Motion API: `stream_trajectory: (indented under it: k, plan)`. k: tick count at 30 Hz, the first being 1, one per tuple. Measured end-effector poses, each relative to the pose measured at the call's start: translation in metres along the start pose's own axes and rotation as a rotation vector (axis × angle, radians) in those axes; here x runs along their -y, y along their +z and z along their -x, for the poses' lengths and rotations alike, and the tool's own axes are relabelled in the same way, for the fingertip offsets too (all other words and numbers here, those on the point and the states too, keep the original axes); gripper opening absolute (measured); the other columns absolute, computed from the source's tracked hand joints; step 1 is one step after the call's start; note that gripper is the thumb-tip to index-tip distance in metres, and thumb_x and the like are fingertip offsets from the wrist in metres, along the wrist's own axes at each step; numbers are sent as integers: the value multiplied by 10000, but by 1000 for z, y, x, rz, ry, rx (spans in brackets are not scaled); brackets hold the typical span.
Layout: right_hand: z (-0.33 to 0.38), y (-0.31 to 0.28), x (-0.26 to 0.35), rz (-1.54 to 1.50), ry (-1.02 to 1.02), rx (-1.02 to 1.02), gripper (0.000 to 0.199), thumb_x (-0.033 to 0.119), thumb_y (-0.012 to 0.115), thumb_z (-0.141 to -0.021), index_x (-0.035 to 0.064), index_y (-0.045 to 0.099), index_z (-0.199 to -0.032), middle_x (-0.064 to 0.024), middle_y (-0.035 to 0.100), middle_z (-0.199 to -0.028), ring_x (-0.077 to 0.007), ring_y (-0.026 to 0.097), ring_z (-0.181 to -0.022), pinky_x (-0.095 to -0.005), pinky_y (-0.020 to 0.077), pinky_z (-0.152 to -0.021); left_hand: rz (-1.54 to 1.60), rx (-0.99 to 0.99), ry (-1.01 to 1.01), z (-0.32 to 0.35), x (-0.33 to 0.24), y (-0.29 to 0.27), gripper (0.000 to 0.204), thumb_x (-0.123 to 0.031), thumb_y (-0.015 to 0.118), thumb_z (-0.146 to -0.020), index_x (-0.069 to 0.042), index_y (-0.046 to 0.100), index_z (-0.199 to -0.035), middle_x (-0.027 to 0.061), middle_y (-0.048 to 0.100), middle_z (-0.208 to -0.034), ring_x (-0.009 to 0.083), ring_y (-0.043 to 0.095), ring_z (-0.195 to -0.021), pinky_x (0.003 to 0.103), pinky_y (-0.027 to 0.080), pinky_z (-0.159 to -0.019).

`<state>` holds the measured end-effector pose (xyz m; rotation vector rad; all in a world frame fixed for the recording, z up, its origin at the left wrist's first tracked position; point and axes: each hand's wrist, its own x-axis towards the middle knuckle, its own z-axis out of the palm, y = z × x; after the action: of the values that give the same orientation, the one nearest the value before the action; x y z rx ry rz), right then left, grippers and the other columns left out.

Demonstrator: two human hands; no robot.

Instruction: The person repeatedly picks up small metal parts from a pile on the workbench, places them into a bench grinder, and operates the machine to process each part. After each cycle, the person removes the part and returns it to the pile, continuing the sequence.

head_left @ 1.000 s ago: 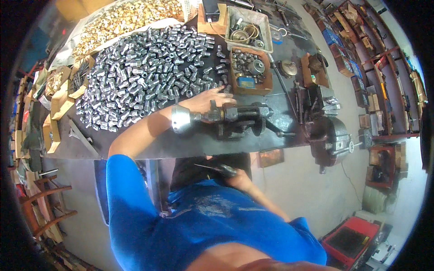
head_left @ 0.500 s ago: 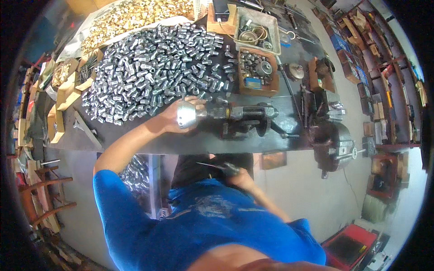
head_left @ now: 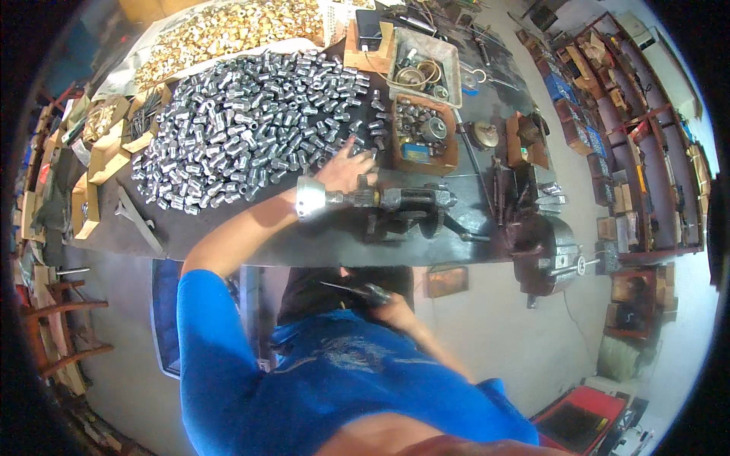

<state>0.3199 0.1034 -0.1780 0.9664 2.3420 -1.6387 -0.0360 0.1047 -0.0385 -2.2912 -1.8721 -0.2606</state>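
Note:
My left hand (head_left: 346, 169) reaches past a silver dome-shaped head (head_left: 310, 199) to the near right edge of a pile of shiny metal fittings (head_left: 236, 125). Its fingers are spread, touching or just above a few loose pieces; nothing is visibly gripped. The dome sits on the left end of a dark bench-mounted device with a crank (head_left: 414, 201), and partly covers my wrist. Low in front of my body, my right hand (head_left: 394, 310) is closed around a dark-handled tool (head_left: 371, 295) with a thin pointed shaft aimed left.
Brass-coloured parts (head_left: 236, 30) lie on a sheet at the back. A wooden box of metal parts (head_left: 426, 156) and a grey tray (head_left: 456, 76) stand behind the device. A vise (head_left: 544, 254) occupies the right bench corner; a flat metal tool (head_left: 138, 220) lies at left.
My left hand has moved from behind the dome rightward and away from me to the fittings, its fingers spreading. My right hand keeps the tool. The whole view has shifted slightly.

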Motion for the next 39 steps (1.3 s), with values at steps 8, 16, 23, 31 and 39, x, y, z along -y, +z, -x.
stream_trajectory:
  k: [8, 16, 23, 31, 39]
  plan:
    - [0, -5, 4, -32, -246, 25, 221, 196, 680, -652, -9, 627, -718, -192, 618, -686, -267, 639, -665, -367, 472, -562, 66, 118, -181, 7, -4, -17, 250, -286, 514, -790, -76, 625, -868, 57, 557, -1078, 224, 418, -1199, 615, 185, -1017]
    - [-3, -19, 20, 135, -9, 251, 343, 136, 669, -714, 40, 609, -1038, -111, 648, -912, -165, 593, -826, -311, 464, -749, -151, -97, -394, -15, -35, 6, 188, -214, 527, -756, -89, 664, -784, 118, 579, -1021, 257, 482, -1095, 625, 157, -1023]
    - [-8, -10, 3, 124, -85, 187, 328, 148, 665, -714, 35, 613, -1017, -117, 651, -888, -181, 603, -817, -320, 470, -740, 63, -230, -421, -11, -36, -11, 153, -170, 577, -667, -29, 610, -718, 143, 535, -860, 292, 519, -960, 565, 291, -979]
    - [-10, -7, -7, -24, 19, 242, 268, 112, 639, -741, 35, 622, -997, -100, 652, -870, -146, 594, -801, -305, 473, -709, 526, -369, -949, 7, -2, -44, 253, -239, 604, -789, 9, 639, -756, 170, 606, -676, 281, 583, -579, 372, 453, -579]
    - [-7, -15, 24, 104, 77, 243, 249, 98, 620, -744, 25, 625, -982, -82, 656, -854, -138, 599, -773, -311, 479, -675, 1323, -352, -1042, 5, 52, -95, 324, -287, 535, -885, -16, 572, -712, 40, 563, -643, 115, 515, -532, 234, 424, -500]
